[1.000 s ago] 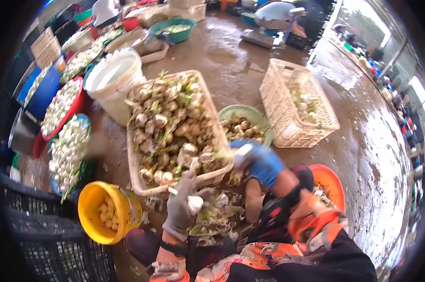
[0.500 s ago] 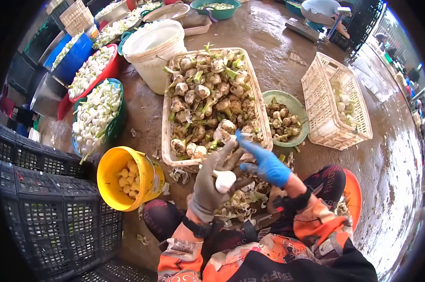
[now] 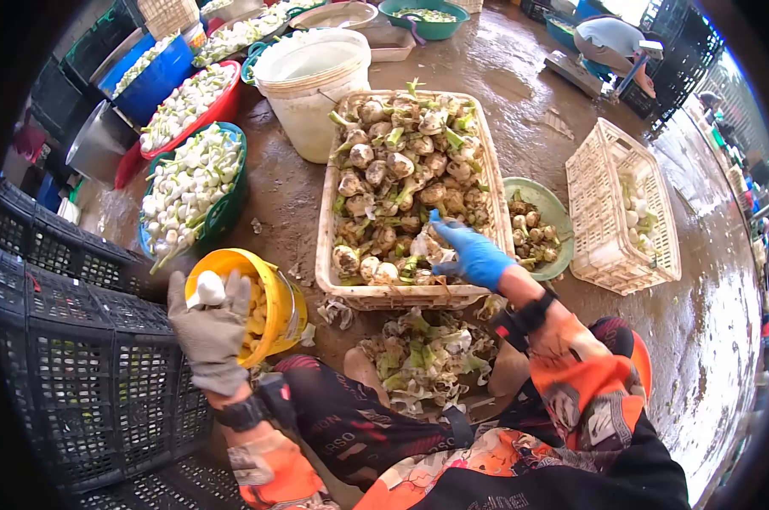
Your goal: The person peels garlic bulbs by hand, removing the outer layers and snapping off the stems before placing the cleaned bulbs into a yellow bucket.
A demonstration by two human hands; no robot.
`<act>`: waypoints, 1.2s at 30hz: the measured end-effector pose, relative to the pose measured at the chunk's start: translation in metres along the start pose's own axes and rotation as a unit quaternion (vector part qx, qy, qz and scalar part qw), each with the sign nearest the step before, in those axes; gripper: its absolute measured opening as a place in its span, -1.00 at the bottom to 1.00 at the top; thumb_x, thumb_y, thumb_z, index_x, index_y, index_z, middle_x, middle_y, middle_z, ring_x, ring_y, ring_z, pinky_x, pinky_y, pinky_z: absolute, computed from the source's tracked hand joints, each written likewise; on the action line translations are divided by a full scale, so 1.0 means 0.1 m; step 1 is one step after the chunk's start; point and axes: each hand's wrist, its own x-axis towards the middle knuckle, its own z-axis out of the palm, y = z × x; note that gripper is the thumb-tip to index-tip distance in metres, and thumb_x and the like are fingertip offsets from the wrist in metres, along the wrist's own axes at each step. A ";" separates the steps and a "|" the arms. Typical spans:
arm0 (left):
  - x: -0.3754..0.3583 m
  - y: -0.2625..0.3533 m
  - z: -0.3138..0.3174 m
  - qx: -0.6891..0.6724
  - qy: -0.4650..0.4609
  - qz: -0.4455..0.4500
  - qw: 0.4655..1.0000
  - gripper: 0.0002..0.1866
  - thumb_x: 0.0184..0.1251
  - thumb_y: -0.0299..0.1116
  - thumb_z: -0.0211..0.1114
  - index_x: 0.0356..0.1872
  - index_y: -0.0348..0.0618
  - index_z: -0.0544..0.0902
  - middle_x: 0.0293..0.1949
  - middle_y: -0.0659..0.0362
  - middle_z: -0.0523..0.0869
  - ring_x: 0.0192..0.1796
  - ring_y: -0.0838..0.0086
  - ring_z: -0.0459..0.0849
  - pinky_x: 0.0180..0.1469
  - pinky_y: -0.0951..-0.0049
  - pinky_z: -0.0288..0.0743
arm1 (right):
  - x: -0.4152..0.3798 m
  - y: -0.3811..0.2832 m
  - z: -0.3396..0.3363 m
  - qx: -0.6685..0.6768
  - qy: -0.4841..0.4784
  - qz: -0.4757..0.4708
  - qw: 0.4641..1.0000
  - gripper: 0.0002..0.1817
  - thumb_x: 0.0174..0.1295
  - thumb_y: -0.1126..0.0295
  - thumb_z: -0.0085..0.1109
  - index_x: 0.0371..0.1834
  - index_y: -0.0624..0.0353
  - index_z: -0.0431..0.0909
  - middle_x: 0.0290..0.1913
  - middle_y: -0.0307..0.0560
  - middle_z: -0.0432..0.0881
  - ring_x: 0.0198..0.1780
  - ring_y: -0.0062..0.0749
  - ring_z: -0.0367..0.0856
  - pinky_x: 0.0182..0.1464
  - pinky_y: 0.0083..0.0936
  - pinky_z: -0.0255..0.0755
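Held a garlic bulb [image 3: 208, 291] between the loosely parted fingers of the left hand [image 3: 208, 331] beside the yellow bucket [image 3: 286, 316], that slack grip risking a drop outside; spread the right hand [image 3: 482, 259] over soiled bulbs [image 3: 414, 161].

A strip of wet floor [image 3: 278, 217] is running toward 11 o'clock between the garlic crate [image 3: 405, 294] and green tub [image 3: 229, 200], the white bucket [image 3: 312, 115] narrowing its far end. At 1 o'clock, the green bowl [image 3: 563, 255] is blocking the gap before the white basket [image 3: 604, 234]. At 10, the left hand [image 3: 210, 331] is partly covering the yellow bucket [image 3: 289, 314].
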 end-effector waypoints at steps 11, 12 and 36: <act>-0.56 -1.03 0.49 0.052 -0.176 -0.028 0.983 -0.48 0.44 -0.14 0.08 0.30 -0.23 0.37 0.25 0.03 0.44 0.27 0.20 0.46 0.22 0.13 0.48 | 0.50 0.47 0.47 -0.229 0.004 -0.036 0.973 -0.84 0.07 0.46 0.15 -0.30 0.18 0.66 -0.21 0.22 0.67 -0.13 0.12 0.65 -0.09 -0.16 0.55; -0.57 -1.21 0.55 0.082 -0.168 -0.077 0.979 -0.51 0.46 -0.18 0.07 0.28 -0.25 0.38 0.17 0.07 0.51 0.23 0.21 0.50 0.17 0.17 0.52 | 0.45 0.49 0.42 -0.297 -0.027 0.020 0.954 -0.80 0.07 0.48 0.13 -0.24 0.18 0.66 -0.31 0.22 0.67 -0.24 0.14 0.66 -0.11 -0.18 0.56; -0.33 -1.87 0.51 0.146 -0.084 -0.100 0.981 -0.52 0.42 -0.28 0.16 0.30 -0.20 0.36 0.08 0.11 0.57 0.04 0.38 0.61 0.02 0.40 0.54 | 0.80 0.31 0.48 -0.162 -0.053 -0.081 0.982 -0.78 -0.02 0.47 0.24 -0.25 0.00 0.65 -0.21 0.04 0.69 -0.12 0.00 0.65 -0.09 -0.20 0.52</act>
